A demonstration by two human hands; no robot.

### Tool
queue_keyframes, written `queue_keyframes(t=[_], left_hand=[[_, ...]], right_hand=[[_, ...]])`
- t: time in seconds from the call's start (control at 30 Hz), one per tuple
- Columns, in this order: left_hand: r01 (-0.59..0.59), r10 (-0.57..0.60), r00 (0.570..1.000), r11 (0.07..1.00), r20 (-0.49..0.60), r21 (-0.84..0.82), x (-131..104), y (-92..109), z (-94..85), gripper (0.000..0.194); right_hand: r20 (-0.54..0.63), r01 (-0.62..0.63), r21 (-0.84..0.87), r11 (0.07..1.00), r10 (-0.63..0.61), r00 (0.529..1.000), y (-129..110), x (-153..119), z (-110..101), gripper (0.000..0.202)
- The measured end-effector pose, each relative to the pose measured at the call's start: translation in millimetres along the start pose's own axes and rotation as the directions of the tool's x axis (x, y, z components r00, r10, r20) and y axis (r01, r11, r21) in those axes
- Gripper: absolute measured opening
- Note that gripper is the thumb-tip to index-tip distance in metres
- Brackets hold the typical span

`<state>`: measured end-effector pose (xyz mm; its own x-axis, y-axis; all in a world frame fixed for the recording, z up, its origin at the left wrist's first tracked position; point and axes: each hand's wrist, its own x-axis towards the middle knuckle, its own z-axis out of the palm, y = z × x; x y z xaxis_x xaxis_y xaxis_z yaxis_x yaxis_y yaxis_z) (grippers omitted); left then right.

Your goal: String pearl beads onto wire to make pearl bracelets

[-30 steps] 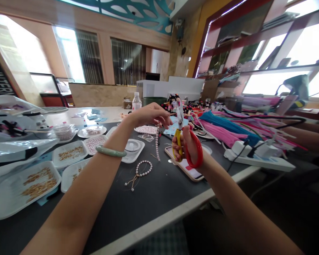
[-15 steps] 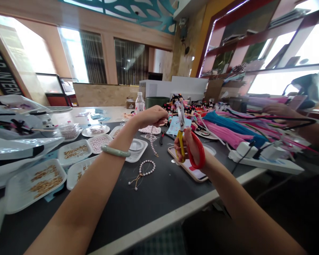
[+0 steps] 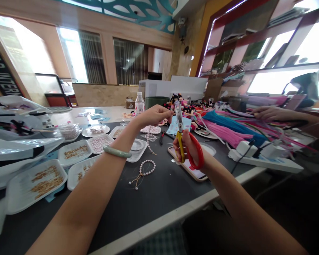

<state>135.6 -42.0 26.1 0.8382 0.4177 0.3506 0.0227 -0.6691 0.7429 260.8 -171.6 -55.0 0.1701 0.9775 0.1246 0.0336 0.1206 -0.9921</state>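
Note:
Over the middle of the dark table, my left hand [image 3: 156, 115] is closed, thumb and forefinger pinched together. A strand of pale pink beads [image 3: 149, 141] with a gold end hangs beneath its curled fingers; any thread at the fingertips is too thin to make out. My right hand [image 3: 186, 143] is wrapped round the handles of a pair of scissors [image 3: 192, 152], one handle red and the other yellow. The blades point upward, close to the left fingertips. A finished-looking bead bracelet [image 3: 148, 167] with a gold clasp part and two dangling ends lies on the table below.
White trays of gold findings [image 3: 46, 179] and pink beads [image 3: 99, 143] stand at left. A phone [image 3: 191, 170] lies under my right hand, with pliers [image 3: 162, 137] nearby. Pink and blue pipe cleaners [image 3: 225, 127], a power strip [image 3: 268, 163] and another person's hand [image 3: 271, 113] are at right.
My left fingertips have shifted slightly right, nearer the scissor blades, and the bead strand has swung a little left. The other person's hand at right has moved left over the pipe cleaners.

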Motion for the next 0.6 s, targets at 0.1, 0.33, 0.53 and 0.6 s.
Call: queue_keyframes(t=[0.1, 0.33, 0.53, 0.6], left_hand=[[0.003, -0.002, 0.999, 1.000, 0.052, -0.022, -0.3, 2.1, 0.1, 0.038], [0.033, -0.026, 0.998, 0.991, 0.061, -0.126, -4.5, 7.6, 1.9, 0.036], [0.023, 0.003, 0.996, 0.962, 0.093, -0.272, -2.6, -8.2, -4.4, 0.028], [0.024, 0.009, 0.993, 0.961, 0.118, -0.277, -1.6, -12.0, -5.7, 0.028]], right_hand=[[-0.004, -0.017, -0.012, 1.000, 0.017, 1.000, 1.1, 0.4, 0.4, 0.056], [0.015, -0.026, -0.004, 1.000, 0.026, 1.000, 2.1, -1.8, 1.9, 0.055], [0.005, -0.020, -0.032, 0.999, 0.020, 1.000, 3.0, -3.7, 5.7, 0.055], [-0.002, -0.021, -0.030, 0.999, 0.021, 1.000, 2.4, -4.9, 7.1, 0.055]])
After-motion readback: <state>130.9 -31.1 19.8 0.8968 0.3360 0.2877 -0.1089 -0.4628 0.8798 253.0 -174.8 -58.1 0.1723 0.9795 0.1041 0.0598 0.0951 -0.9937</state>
